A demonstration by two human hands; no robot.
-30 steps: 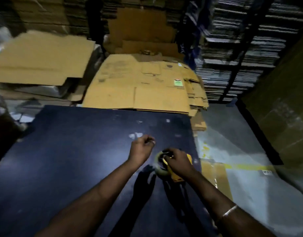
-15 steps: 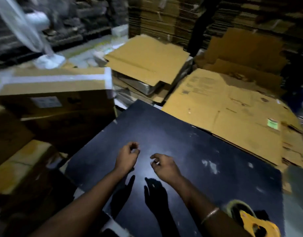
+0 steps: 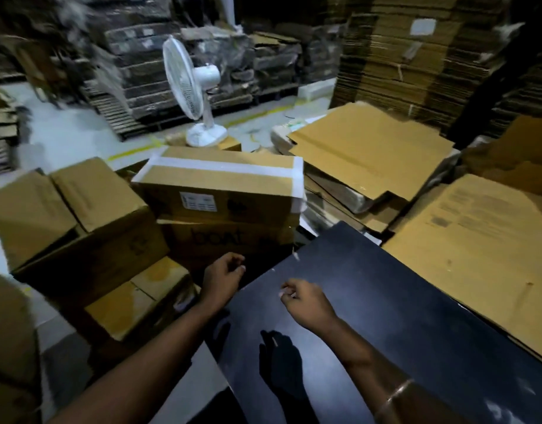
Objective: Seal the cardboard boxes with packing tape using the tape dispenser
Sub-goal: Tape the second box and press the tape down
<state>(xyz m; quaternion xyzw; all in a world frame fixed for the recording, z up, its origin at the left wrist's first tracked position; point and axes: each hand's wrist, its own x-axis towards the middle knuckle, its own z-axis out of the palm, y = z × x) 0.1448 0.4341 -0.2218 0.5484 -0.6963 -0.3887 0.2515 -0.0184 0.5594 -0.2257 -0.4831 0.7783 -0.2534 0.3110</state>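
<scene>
Dim warehouse, a black tabletop (image 3: 386, 316) under both empty hands, left hand (image 3: 222, 276) and right hand (image 3: 303, 299) loosely curled, dispenser out of view, while the untaped brown cardboard box (image 3: 77, 215) left looks stiff, likely best gripped by its bottom edges.

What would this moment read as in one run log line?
left hand: empty, beside taped box | right hand: empty, over black table | tape dispenser: out of view
</scene>
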